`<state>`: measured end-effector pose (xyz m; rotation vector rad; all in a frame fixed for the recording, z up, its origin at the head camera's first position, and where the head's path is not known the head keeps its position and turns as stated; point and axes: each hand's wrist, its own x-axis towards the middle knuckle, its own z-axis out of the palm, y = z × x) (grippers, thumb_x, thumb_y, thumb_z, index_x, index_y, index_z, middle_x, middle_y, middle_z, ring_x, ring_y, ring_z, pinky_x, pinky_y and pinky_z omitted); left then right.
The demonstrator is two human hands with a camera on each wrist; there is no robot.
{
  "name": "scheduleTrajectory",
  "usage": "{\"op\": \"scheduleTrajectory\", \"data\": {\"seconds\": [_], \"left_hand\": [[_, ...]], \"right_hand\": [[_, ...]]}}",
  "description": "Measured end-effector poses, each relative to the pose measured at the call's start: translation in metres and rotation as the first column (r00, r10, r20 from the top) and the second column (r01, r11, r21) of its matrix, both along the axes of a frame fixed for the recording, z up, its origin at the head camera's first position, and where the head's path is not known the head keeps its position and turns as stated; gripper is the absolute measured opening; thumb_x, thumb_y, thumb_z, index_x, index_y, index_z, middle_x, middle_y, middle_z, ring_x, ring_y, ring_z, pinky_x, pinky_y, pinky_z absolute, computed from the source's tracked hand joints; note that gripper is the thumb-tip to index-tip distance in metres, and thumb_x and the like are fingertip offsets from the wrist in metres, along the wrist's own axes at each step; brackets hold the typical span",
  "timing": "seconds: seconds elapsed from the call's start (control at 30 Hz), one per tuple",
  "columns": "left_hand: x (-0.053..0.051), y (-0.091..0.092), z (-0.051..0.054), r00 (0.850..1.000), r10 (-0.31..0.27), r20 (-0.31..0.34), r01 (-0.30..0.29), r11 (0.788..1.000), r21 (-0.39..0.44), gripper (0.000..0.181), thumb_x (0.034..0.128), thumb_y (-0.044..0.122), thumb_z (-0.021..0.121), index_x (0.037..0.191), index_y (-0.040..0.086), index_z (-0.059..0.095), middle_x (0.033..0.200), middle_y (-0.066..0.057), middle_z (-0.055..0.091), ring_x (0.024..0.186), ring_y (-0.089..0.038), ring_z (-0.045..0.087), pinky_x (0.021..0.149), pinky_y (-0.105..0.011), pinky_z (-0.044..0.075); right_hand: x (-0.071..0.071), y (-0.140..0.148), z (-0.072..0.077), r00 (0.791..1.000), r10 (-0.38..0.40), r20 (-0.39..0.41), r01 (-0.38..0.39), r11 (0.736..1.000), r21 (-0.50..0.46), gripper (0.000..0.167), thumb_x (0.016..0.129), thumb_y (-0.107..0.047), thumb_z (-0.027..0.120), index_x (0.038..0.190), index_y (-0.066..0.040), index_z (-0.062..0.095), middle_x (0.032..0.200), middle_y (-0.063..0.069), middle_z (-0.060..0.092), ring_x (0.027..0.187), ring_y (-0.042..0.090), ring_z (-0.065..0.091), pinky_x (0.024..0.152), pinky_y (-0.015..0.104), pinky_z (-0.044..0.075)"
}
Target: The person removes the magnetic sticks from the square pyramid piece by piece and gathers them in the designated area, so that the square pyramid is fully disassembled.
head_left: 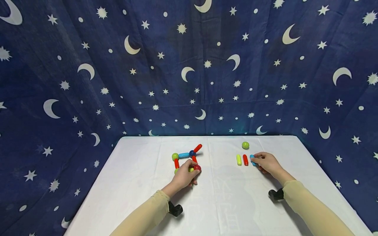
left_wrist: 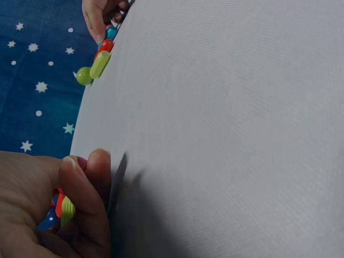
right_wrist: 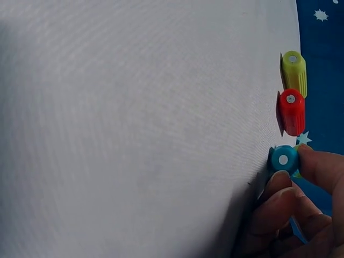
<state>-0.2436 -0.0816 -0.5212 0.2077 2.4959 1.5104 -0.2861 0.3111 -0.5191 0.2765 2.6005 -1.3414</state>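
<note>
On the left of the white table, my left hand (head_left: 183,175) grips the dark red ball (head_left: 197,168) at the near right corner of a joined frame of rods and balls. The frame has red rods (head_left: 176,163), a blue rod (head_left: 184,155), a green ball (head_left: 175,156) and a dark blue ball (head_left: 192,153); a red rod (head_left: 198,148) sticks out beyond that. My fingers partly hide its near side. To the right, my right hand (head_left: 267,164) pinches a loose blue rod (right_wrist: 284,159) between thumb and fingers, down at the tabletop.
Left of the right hand, a loose red rod (head_left: 245,160) and a yellow-green rod (head_left: 239,160) lie side by side. Behind them sits a green ball (head_left: 245,145). A dark blue cloth (head_left: 218,75) with moons and stars hangs behind the white table (head_left: 224,196).
</note>
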Motion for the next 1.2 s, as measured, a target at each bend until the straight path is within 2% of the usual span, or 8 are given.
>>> {"op": "scheduleTrajectory", "data": {"seconds": [0.27, 0.63, 0.77, 0.87, 1.0, 1.1, 1.2], "left_hand": [[0.0, 0.0, -0.001, 1.0, 0.007, 0.005, -0.007, 1.0, -0.004, 0.032, 0.0994, 0.02, 0.07, 0.128, 0.011, 0.057, 0.103, -0.006, 0.062, 0.053, -0.014, 0.065, 0.047, -0.028, 0.052], [0.0, 0.001, -0.001, 1.0, 0.01, 0.005, -0.01, 1.0, -0.006, 0.032, 0.0996, 0.02, 0.07, 0.127, 0.011, 0.057, 0.105, -0.006, 0.063, 0.053, -0.014, 0.065, 0.047, -0.029, 0.052], [0.0, 0.0, -0.001, 1.0, 0.011, 0.004, -0.011, 1.0, 0.0, 0.03, 0.1, 0.02, 0.069, 0.127, 0.012, 0.058, 0.105, -0.007, 0.063, 0.054, -0.015, 0.066, 0.047, -0.03, 0.052], [0.0, 0.0, -0.001, 1.0, -0.002, 0.003, 0.002, 1.0, 0.008, 0.029, 0.0996, 0.019, 0.07, 0.126, 0.012, 0.058, 0.106, -0.006, 0.063, 0.053, -0.016, 0.066, 0.047, -0.029, 0.052], [0.0, -0.003, -0.002, 0.999, -0.051, 0.008, 0.051, 0.999, 0.014, 0.027, 0.0988, 0.019, 0.071, 0.123, 0.015, 0.06, 0.097, -0.005, 0.065, 0.053, -0.017, 0.065, 0.047, -0.028, 0.05], [0.002, -0.006, -0.002, 0.994, -0.107, 0.028, 0.107, 0.994, 0.008, 0.025, 0.0988, 0.022, 0.07, 0.122, 0.018, 0.061, 0.091, -0.005, 0.066, 0.053, -0.017, 0.065, 0.046, -0.028, 0.048], [0.005, -0.007, 0.0, 0.984, -0.169, 0.052, 0.17, 0.985, -0.003, 0.024, 0.099, 0.025, 0.069, 0.122, 0.022, 0.062, 0.095, -0.002, 0.066, 0.053, -0.018, 0.065, 0.046, -0.028, 0.047]], "right_hand": [[0.0, -0.001, -0.002, 1.0, -0.018, -0.022, 0.018, 0.999, 0.038, 0.055, 0.099, -0.036, 0.066, 0.133, 0.005, 0.054, 0.091, 0.009, 0.057, 0.072, 0.02, 0.055, 0.059, 0.033, 0.049], [0.002, 0.0, -0.002, 1.0, -0.02, -0.021, 0.021, 0.999, 0.029, 0.053, 0.1, -0.035, 0.064, 0.134, 0.005, 0.054, 0.083, 0.007, 0.056, 0.067, 0.02, 0.055, 0.057, 0.033, 0.049], [0.003, -0.001, -0.001, 0.999, -0.04, -0.023, 0.04, 0.999, 0.019, 0.054, 0.102, -0.036, 0.061, 0.136, 0.004, 0.053, 0.086, 0.009, 0.057, 0.068, 0.021, 0.055, 0.057, 0.033, 0.049], [0.006, -0.002, 0.004, 0.993, -0.09, -0.081, 0.094, 0.994, 0.047, 0.054, 0.104, -0.037, 0.057, 0.136, 0.006, 0.054, 0.097, 0.013, 0.059, 0.076, 0.021, 0.054, 0.06, 0.031, 0.048], [0.009, -0.01, 0.016, 0.963, -0.16, -0.215, 0.174, 0.984, 0.048, 0.048, 0.105, -0.033, 0.055, 0.133, 0.005, 0.059, 0.104, 0.016, 0.06, 0.08, 0.021, 0.054, 0.061, 0.029, 0.046], [0.009, -0.027, 0.025, 0.953, -0.129, -0.275, 0.132, 0.991, -0.007, 0.041, 0.105, -0.029, 0.056, 0.131, 0.002, 0.061, 0.1, 0.014, 0.059, 0.074, 0.019, 0.053, 0.057, 0.029, 0.046], [0.012, -0.053, 0.028, 0.96, -0.003, -0.279, -0.018, 0.997, -0.075, 0.036, 0.104, -0.021, 0.059, 0.132, 0.003, 0.062, 0.094, 0.018, 0.06, 0.068, 0.024, 0.056, 0.052, 0.032, 0.047]]}}
